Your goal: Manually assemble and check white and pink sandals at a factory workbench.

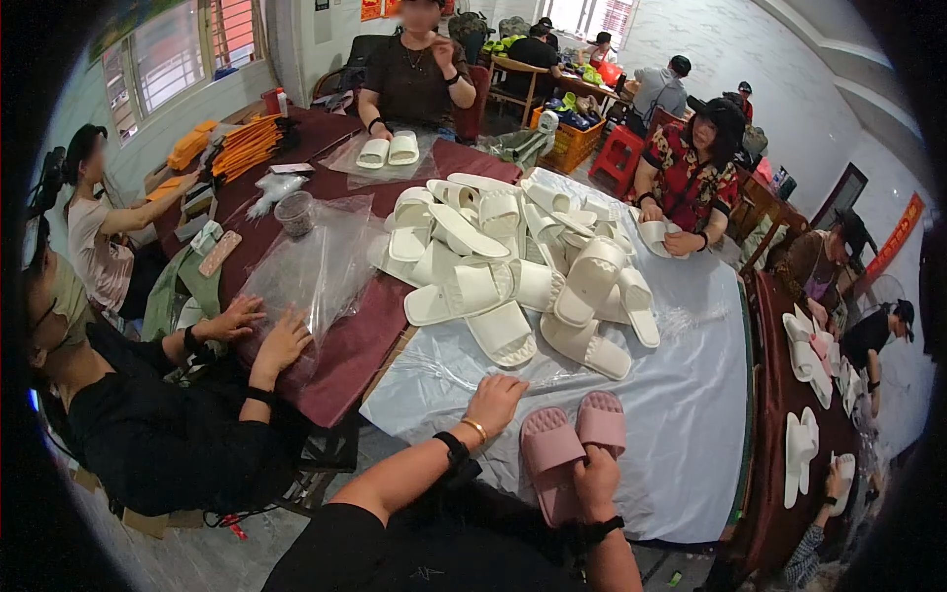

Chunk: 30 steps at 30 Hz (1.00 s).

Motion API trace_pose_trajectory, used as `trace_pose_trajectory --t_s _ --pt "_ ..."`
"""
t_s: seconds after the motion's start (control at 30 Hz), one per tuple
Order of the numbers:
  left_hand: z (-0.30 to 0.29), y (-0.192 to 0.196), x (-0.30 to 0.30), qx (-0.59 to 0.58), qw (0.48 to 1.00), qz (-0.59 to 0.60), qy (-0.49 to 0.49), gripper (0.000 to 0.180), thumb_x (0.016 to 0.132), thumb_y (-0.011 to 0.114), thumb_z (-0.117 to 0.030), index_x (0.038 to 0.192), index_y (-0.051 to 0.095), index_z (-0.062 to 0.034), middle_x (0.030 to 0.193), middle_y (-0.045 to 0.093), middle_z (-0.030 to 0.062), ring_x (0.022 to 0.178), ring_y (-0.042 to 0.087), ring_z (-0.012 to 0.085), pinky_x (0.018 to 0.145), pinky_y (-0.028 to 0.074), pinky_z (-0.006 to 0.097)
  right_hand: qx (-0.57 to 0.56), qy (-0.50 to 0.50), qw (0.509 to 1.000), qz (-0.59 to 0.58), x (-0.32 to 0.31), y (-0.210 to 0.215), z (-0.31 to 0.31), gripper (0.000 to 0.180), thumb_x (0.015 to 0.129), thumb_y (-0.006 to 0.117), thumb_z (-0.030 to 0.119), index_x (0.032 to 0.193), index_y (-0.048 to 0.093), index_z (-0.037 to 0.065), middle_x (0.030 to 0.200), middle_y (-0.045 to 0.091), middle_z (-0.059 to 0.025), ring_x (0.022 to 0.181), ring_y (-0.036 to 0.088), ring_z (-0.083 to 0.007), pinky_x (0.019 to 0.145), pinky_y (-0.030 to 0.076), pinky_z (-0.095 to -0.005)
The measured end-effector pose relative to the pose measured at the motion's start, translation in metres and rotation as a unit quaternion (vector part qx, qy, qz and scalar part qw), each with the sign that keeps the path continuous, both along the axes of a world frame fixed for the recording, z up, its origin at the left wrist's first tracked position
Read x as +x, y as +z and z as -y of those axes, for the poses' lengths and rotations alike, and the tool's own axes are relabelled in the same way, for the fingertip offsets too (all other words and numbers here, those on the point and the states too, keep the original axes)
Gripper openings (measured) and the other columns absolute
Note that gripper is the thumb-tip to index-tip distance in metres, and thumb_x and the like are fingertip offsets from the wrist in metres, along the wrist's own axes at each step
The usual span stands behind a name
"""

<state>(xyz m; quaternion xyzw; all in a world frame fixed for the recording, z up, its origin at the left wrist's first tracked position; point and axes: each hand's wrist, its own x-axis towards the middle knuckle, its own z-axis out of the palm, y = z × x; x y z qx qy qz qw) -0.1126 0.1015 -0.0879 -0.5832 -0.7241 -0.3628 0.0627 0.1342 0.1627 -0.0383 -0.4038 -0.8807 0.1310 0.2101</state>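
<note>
My right hand (597,481) grips a pair of pink slippers (554,456) side by side over the near edge of the table, its fingers around the right slipper. To the left, my left hand (496,403) rests low over the pale sheet with its fingers loosely bent and no object visible in it. Thin clear plastic (434,367) glints on the sheet just beyond that hand. A heap of cream-white slippers (478,281) lies past both hands, some overlapping and some tipped on their sides.
A pale plastic sheet (681,414) covers my table. On the left a co-worker's hands (281,345) press on clear bags (314,257) on a dark red tablecloth (345,360). Across the heap, other people handle white slippers (402,148). More slippers (801,449) lie on the right-hand table.
</note>
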Motion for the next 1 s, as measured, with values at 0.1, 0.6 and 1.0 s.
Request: trace_pose_trajectory --t_s 0.1,0.6,1.0 --pt "-0.003 -0.003 0.000 -0.004 1.000 0.006 -0.009 0.026 0.079 0.058 -0.011 0.105 0.062 -0.0079 0.098 0.061 0.0080 0.094 0.055 0.0266 0.084 0.041 0.040 -0.029 0.010 0.999 -0.037 0.000 0.008 0.000 0.011 0.076 0.061 0.013 0.082 0.060 0.004 0.076 0.057 -0.0178 0.076 0.056 -0.0383 0.066 0.045 -0.0459" --pt "-0.001 0.010 0.000 -0.007 0.999 0.026 0.029 0.017 0.082 0.061 -0.015 0.097 0.066 -0.0112 0.091 0.059 0.0043 0.092 0.053 0.0248 0.081 0.040 0.039 -0.107 -0.020 0.977 -0.185 0.028 0.055 -0.026 0.020 0.077 0.058 0.011 0.094 0.063 0.003 0.078 0.058 -0.0222 0.073 0.056 -0.0401 0.063 0.045 -0.0420" --pt "-0.001 0.006 0.003 -0.005 0.999 0.000 0.042 0.017 0.079 0.063 -0.012 0.095 0.067 -0.0127 0.092 0.060 0.0048 0.089 0.055 0.0261 0.079 0.040 0.040 0.083 0.018 0.983 -0.163 -0.173 0.178 -0.176 0.028 0.082 0.060 0.026 0.088 0.064 0.000 0.082 0.064 -0.0229 0.077 0.062 -0.0392 0.069 0.048 -0.0455"
